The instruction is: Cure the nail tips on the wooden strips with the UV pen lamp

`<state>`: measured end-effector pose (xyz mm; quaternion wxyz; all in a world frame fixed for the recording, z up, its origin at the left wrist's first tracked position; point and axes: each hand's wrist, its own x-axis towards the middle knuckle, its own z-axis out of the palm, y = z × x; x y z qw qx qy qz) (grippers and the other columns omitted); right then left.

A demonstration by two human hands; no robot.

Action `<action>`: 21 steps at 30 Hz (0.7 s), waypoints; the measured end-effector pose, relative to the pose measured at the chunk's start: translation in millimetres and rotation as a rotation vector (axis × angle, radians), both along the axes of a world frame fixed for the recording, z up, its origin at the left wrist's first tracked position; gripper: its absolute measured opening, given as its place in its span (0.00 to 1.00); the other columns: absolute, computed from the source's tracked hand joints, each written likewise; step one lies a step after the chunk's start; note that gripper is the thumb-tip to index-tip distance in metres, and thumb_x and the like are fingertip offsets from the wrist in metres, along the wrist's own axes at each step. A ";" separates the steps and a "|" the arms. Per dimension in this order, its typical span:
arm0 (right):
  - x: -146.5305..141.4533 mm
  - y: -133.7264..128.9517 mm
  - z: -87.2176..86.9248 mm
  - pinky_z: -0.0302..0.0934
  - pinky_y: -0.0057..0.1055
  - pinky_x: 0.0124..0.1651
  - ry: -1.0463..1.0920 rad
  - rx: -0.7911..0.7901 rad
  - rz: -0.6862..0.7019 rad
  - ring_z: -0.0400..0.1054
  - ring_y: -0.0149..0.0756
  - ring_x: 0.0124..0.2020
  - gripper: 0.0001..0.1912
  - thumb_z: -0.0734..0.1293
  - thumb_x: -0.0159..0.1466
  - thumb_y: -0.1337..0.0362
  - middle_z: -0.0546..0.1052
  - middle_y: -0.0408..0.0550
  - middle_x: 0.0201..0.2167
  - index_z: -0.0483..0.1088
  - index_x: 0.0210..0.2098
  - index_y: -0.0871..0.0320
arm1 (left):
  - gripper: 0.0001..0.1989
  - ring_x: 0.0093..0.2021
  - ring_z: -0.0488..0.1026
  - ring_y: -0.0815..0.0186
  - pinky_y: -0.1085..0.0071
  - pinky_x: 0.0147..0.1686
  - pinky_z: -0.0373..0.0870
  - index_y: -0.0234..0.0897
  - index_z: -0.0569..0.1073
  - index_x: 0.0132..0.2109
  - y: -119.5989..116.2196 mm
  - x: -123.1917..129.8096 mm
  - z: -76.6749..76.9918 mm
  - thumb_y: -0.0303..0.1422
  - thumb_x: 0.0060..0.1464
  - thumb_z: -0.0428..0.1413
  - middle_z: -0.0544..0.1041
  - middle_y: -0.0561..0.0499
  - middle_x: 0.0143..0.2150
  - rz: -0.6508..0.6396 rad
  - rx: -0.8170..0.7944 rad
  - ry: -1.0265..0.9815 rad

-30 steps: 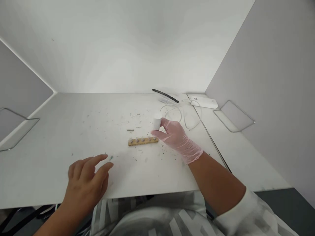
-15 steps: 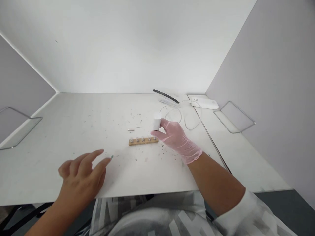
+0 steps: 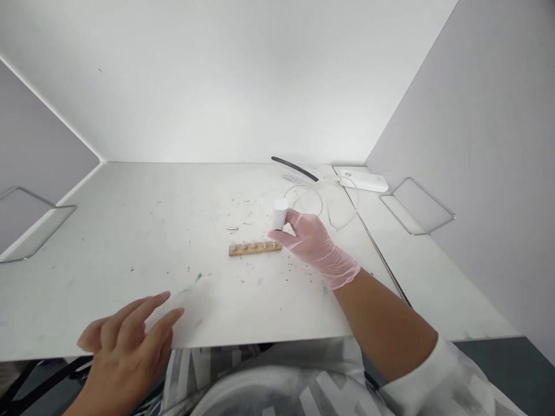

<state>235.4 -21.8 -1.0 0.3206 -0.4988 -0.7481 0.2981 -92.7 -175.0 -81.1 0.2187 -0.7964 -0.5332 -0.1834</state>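
Note:
In my right hand [image 3: 310,240], which wears a pink glove, a small white block-shaped device [image 3: 280,215] is pinched upright between thumb and fingers. Below and left of it lies a wooden strip [image 3: 255,250] bearing a row of several small clear pieces; the device is over or just behind its right end. Behind the strip rests a short silvery rod [image 3: 232,229]. My bare left hand [image 3: 130,338] hovers at the table's front edge, fingers apart and holding nothing.
A black curved nail file [image 3: 295,168] lies at the back near a white looped cord [image 3: 321,205]. Farther right sit a white box [image 3: 364,180] and a wire frame [image 3: 418,207]. Another wire frame [image 3: 39,225] stands left. Small specks dot the white table [image 3: 95,231].
My left hand has drawn back toward the front edge and left, fingers still apart. My right hand keeps the white device in nearly the same place above the table.

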 end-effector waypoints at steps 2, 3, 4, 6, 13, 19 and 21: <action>-0.2 -0.7 0.2 0.55 0.28 0.31 -0.004 0.001 0.006 0.60 0.25 0.22 0.11 0.66 0.61 0.52 0.72 0.37 0.24 0.69 0.33 0.53 | 0.25 0.53 0.70 0.46 0.49 0.45 0.66 0.56 0.68 0.54 -0.5 -3.0 -1.9 0.26 0.51 0.56 0.70 0.47 0.58 0.026 -0.013 -0.004; -0.2 -1.0 0.1 0.56 0.28 0.31 -0.004 0.000 0.006 0.61 0.26 0.22 0.11 0.66 0.61 0.52 0.72 0.37 0.25 0.69 0.33 0.53 | 0.26 0.53 0.70 0.47 0.50 0.45 0.66 0.56 0.68 0.54 0.6 -2.6 -1.0 0.26 0.50 0.57 0.70 0.46 0.58 0.008 -0.017 0.022; -0.2 -1.1 -0.1 0.56 0.28 0.31 -0.003 -0.001 0.005 0.61 0.26 0.23 0.11 0.66 0.61 0.53 0.73 0.37 0.25 0.69 0.33 0.53 | 0.26 0.53 0.70 0.47 0.51 0.46 0.66 0.54 0.69 0.54 2.6 -1.2 0.9 0.25 0.50 0.58 0.69 0.45 0.59 -0.004 -0.019 0.044; 0.2 -1.0 -0.8 0.56 0.27 0.32 0.005 -0.003 0.004 0.62 0.25 0.23 0.10 0.65 0.61 0.53 0.73 0.37 0.26 0.68 0.32 0.53 | 0.25 0.55 0.69 0.45 0.50 0.47 0.65 0.52 0.69 0.54 8.9 3.8 6.7 0.24 0.50 0.58 0.68 0.42 0.61 -0.005 -0.006 0.074; 1.4 0.5 -2.9 0.56 0.28 0.31 -0.010 0.016 -0.008 0.60 0.25 0.22 0.11 0.66 0.61 0.52 0.72 0.36 0.25 0.68 0.31 0.52 | 0.15 0.58 0.66 0.41 0.46 0.49 0.62 0.45 0.73 0.48 37.9 16.3 23.7 0.27 0.52 0.59 0.65 0.39 0.62 0.136 0.090 0.089; 0.9 -2.0 -1.7 0.56 0.28 0.30 -0.009 -0.044 0.001 0.59 0.25 0.22 0.11 0.66 0.60 0.52 0.72 0.37 0.25 0.68 0.33 0.52 | 0.21 0.48 0.71 0.49 0.53 0.41 0.65 0.48 0.68 0.49 4.7 5.3 6.7 0.25 0.49 0.59 0.69 0.41 0.56 0.020 0.133 0.101; 0.6 -2.6 -1.0 0.56 0.28 0.30 -0.015 -0.052 0.006 0.59 0.26 0.22 0.11 0.66 0.60 0.52 0.72 0.37 0.25 0.69 0.33 0.52 | 0.22 0.47 0.72 0.51 0.55 0.39 0.66 0.48 0.65 0.50 -12.0 0.0 3.8 0.23 0.50 0.58 0.69 0.42 0.53 -0.009 0.069 0.093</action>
